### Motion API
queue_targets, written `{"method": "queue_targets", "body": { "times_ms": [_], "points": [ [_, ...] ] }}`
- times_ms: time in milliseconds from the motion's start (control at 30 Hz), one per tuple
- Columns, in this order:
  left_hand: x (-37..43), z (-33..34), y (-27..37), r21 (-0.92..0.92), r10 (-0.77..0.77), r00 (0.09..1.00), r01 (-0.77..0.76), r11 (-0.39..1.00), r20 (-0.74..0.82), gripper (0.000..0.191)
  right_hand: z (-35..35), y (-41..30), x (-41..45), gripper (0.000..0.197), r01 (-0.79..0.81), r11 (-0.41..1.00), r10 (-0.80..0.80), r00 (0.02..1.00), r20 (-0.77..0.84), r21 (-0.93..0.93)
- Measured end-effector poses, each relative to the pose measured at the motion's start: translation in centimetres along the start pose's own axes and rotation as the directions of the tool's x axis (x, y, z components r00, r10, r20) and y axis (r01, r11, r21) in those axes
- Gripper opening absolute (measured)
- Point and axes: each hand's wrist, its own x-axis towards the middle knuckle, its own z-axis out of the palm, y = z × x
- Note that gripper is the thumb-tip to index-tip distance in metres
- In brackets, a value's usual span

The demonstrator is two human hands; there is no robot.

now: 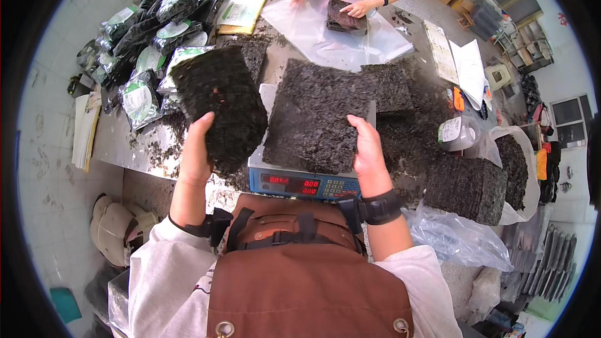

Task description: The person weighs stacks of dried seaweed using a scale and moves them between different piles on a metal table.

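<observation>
Dark dried seaweed sheets (230, 103) are gripped at their near left edge by my left hand (201, 145), thumb on top. My right hand (367, 144) grips the right edge of another squarish piece of dried seaweed (321, 112), which lies over the pan of a blue digital scale (305, 187) with a lit red display. How many sheets each hand holds cannot be told. More seaweed stacks stand behind, one dark stack (387, 87) at the right of the scale and another (253, 56) beyond the left piece. My fingers beneath the sheets are hidden.
Filled bags (141, 96) with green labels are heaped at the left. Across the table a co-worker's hand (358, 8) rests on seaweed over clear plastic bags (300, 33). At the right are a clear plastic jar (460, 134), a large seaweed stack (462, 188) and an orange object (458, 99).
</observation>
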Motion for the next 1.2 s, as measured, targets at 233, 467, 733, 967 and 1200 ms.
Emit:
{"method": "queue_targets", "body": {
  "times_ms": [233, 467, 733, 967, 1200],
  "points": [
    [1.5, 7.1, -9.0, 0.883, -0.028, 0.923, -0.358, 0.304, 0.384, 0.065, -1.1, 2.7, 1.8, 0.021, -0.212, 0.977, 0.206, 0.961, 0.185, 0.009],
    [0.1, 5.9, -4.0, 0.519, 0.039, 0.926, -0.245, 0.819, 0.375, 0.047, -5.8, -2.0, -1.0, 0.038, 0.098, 0.922, -0.118, 0.992, -0.031, -0.374],
    [4.0, 0.8, 2.4, 0.840, 0.376, 0.891, -0.395, 0.372, 0.253, 0.033, -7.4, -6.5, -4.4, 0.039, 0.150, 0.770, -0.212, 0.977, -0.027, -0.620],
    [5.1, 3.1, -4.3, 0.948, 0.139, 0.938, -0.310, -0.074, 0.317, 0.037, -3.8, -1.9, -1.4, 0.047, 0.217, 0.575, -0.218, 0.970, 0.108, -0.789],
    [5.6, 3.4, -5.0, 0.873, 0.087, 0.934, -0.354, 0.335, 0.346, 0.038, -1.1, -1.0, -1.4, 0.061, 0.355, 0.529, -0.384, 0.910, 0.156, -0.771]
  ]
}}
